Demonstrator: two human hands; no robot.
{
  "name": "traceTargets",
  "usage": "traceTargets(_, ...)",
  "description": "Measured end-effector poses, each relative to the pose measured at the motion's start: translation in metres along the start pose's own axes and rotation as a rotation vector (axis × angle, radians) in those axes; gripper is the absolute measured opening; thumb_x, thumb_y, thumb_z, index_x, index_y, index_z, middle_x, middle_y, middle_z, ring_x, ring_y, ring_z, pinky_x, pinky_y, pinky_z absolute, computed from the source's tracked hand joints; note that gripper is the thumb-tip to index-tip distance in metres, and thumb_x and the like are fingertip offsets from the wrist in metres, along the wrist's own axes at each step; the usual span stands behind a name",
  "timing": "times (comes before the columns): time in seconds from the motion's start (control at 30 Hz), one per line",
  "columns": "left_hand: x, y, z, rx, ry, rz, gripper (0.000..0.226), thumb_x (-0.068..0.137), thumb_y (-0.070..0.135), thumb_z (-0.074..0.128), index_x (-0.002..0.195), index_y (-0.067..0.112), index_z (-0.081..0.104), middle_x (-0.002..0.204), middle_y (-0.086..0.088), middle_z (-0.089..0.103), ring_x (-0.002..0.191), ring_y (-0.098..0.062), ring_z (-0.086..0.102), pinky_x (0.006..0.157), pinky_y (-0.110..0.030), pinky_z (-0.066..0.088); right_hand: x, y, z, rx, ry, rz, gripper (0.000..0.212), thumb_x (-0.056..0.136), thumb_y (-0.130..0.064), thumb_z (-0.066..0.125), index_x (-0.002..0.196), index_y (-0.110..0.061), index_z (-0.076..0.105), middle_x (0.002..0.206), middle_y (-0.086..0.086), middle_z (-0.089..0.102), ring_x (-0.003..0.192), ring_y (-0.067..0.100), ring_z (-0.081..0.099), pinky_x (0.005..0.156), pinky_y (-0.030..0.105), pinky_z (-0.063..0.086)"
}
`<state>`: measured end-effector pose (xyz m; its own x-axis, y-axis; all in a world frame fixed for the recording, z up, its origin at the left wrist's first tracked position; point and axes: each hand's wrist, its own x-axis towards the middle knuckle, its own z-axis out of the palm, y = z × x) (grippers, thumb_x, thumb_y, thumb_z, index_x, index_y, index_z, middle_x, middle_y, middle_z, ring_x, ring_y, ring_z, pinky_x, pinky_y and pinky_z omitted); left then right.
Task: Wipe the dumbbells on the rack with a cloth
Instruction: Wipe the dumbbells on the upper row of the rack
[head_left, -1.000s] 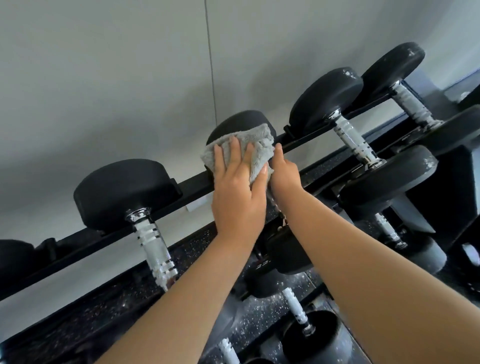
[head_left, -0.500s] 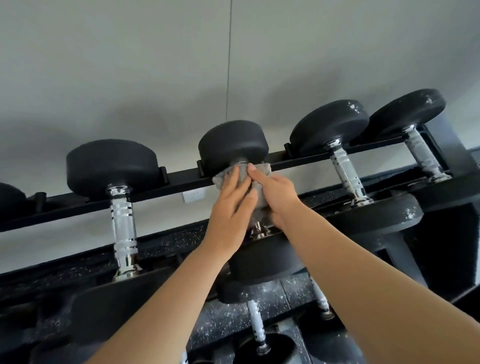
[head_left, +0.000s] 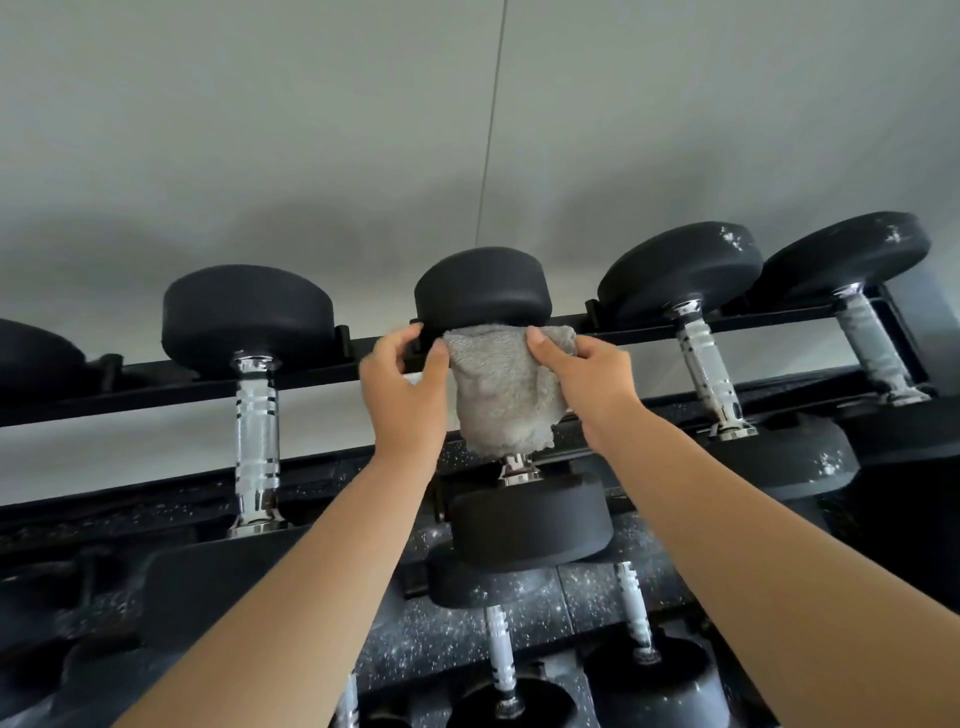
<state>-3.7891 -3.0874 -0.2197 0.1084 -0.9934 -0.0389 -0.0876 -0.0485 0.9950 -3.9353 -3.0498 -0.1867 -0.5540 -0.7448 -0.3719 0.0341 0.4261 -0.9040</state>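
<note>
Seen on my remote feed, both hands hold the grey cloth (head_left: 504, 395) by its top edge, spread across the handle of the centre dumbbell (head_left: 483, 286). The left hand (head_left: 405, 395) pinches the cloth's upper left corner, thumb in front and fingers curled behind. The right hand (head_left: 587, 379) pinches the upper right corner the same way, thumb pressed on the front of the fabric.

The cloth sits just under the centre dumbbell's far head and hangs down over the handle, hiding nearly all of it. Only the chrome collar shows below the ragged bottom hem, where the handle meets the near head. I cannot tell how far the fabric wraps behind the handle.

The centre dumbbell lies on the top tier of the black rack (head_left: 156, 387), its far head just past the back rail. To its left lies the left dumbbell (head_left: 249, 317), ribbed chrome handle bare. To its right lie the right dumbbells (head_left: 680, 275), two of them, their far heads flecked with white. Below it, small dumbbells (head_left: 498, 649) rest on a lower tier above a speckled black floor (head_left: 415, 639). Behind it rises a plain grey wall (head_left: 311, 130) with one thin vertical seam.
</note>
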Motion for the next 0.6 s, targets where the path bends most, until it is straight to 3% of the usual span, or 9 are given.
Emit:
traceTargets(0.07, 0.014, 0.005, -0.002, 0.114, -0.019, 0.185, 0.024, 0.092, 0.026, 0.061, 0.115, 0.029, 0.058, 0.113, 0.023, 0.047, 0.12, -0.011, 0.045, 0.108, -0.035, 0.037, 0.004, 0.0, -0.001, -0.073, 0.052, -0.027, 0.052, 0.081, -0.038, 0.079, 0.096, 0.009, 0.065, 0.092, 0.021, 0.072, 0.074, 0.023, 0.063, 0.079, 0.046, 0.059)
traceTargets(0.1, 0.021, 0.009, -0.002, 0.161, -0.061, 0.244, 0.028, 0.094, 0.029, 0.059, 0.121, 0.029, 0.059, 0.123, 0.018, 0.047, 0.127, -0.01, 0.04, 0.11, -0.031, 0.032, 0.007, 0.002, 0.002, -0.105, 0.081, -0.04, 0.051, 0.081, -0.04, 0.079, 0.09, 0.008, 0.064, 0.083, 0.02, 0.069, 0.071, 0.021, 0.06, 0.074, 0.045, 0.059)
traceTargets(0.17, 0.035, 0.017, -0.001, 0.183, -0.188, 0.277, 0.035, 0.097, 0.032, 0.053, 0.132, 0.029, 0.054, 0.14, 0.009, 0.044, 0.136, -0.007, 0.033, 0.111, -0.023, 0.024, 0.007, 0.005, 0.01, -0.185, 0.146, -0.077, 0.04, 0.083, -0.043, 0.076, 0.078, -0.006, 0.06, 0.072, 0.004, 0.062, 0.069, 0.014, 0.055, 0.062, 0.034, 0.052)
traceTargets(0.23, 0.048, 0.02, -0.001, 0.137, -0.309, 0.254, 0.037, 0.099, 0.032, 0.048, 0.136, 0.028, 0.051, 0.137, 0.016, 0.046, 0.134, -0.003, 0.037, 0.114, -0.026, 0.027, 0.003, 0.009, 0.023, -0.383, 0.291, -0.122, 0.031, 0.084, -0.048, 0.072, 0.087, -0.023, 0.054, 0.091, -0.007, 0.056, 0.086, 0.012, 0.05, 0.077, 0.028, 0.04)
traceTargets(0.3, 0.06, 0.019, -0.007, 0.147, -0.38, 0.247, 0.035, 0.099, 0.032, 0.049, 0.134, 0.028, 0.053, 0.132, 0.019, 0.05, 0.13, -0.003, 0.044, 0.114, -0.033, 0.033, -0.001, 0.011, 0.032, -0.514, 0.43, -0.181, 0.032, 0.086, -0.045, 0.07, 0.096, -0.027, 0.045, 0.103, -0.009, 0.047, 0.097, 0.01, 0.04, 0.087, 0.031, 0.03)
traceTargets(0.4, 0.076, 0.02, -0.016, 0.227, -0.46, 0.259, 0.036, 0.098, 0.034, 0.051, 0.133, 0.029, 0.054, 0.132, 0.01, 0.055, 0.126, -0.006, 0.048, 0.112, -0.032, 0.035, -0.002, 0.011, 0.041, -0.406, 0.381, -0.25, 0.022, 0.095, -0.032, 0.062, 0.098, -0.024, 0.042, 0.104, -0.003, 0.056, 0.093, 0.017, 0.055, 0.08, 0.033, 0.044)
traceTargets(0.47, 0.085, 0.025, -0.018, 0.323, -0.516, 0.278, 0.037, 0.097, 0.037, 0.05, 0.134, 0.031, 0.053, 0.128, 0.004, 0.054, 0.12, -0.007, 0.049, 0.108, -0.028, 0.035, -0.006, 0.01, 0.054, -0.342, 0.32, -0.212, 0.013, 0.102, -0.033, 0.048, 0.105, -0.022, 0.043, 0.115, 0.003, 0.055, 0.101, 0.022, 0.056, 0.081, 0.036, 0.047)
traceTargets(0.53, 0.093, 0.033, -0.017, 0.39, -0.567, 0.313, 0.037, 0.097, 0.039, 0.05, 0.133, 0.03, 0.054, 0.116, 0.003, 0.051, 0.11, -0.009, 0.051, 0.101, -0.028, 0.039, -0.012, 0.01, 0.068, -0.421, 0.295, -0.118, 0.031, 0.104, -0.042, 0.034, 0.12, -0.018, 0.045, 0.128, 0.006, 0.048, 0.117, 0.025, 0.048, 0.096, 0.042, 0.041)
traceTargets(0.6, 0.1, 0.039, -0.015, 0.406, -0.617, 0.347, 0.034, 0.096, 0.039, 0.053, 0.127, 0.027, 0.06, 0.103, 0.007, 0.049, 0.103, -0.011, 0.054, 0.093, -0.028, 0.043, -0.017, 0.012, 0.079, -0.584, 0.278, -0.063, 0.051, 0.103, -0.052, 0.026, 0.133, -0.015, 0.042, 0.134, 0.008, 0.044, 0.124, 0.029, 0.044, 0.101, 0.047, 0.037)
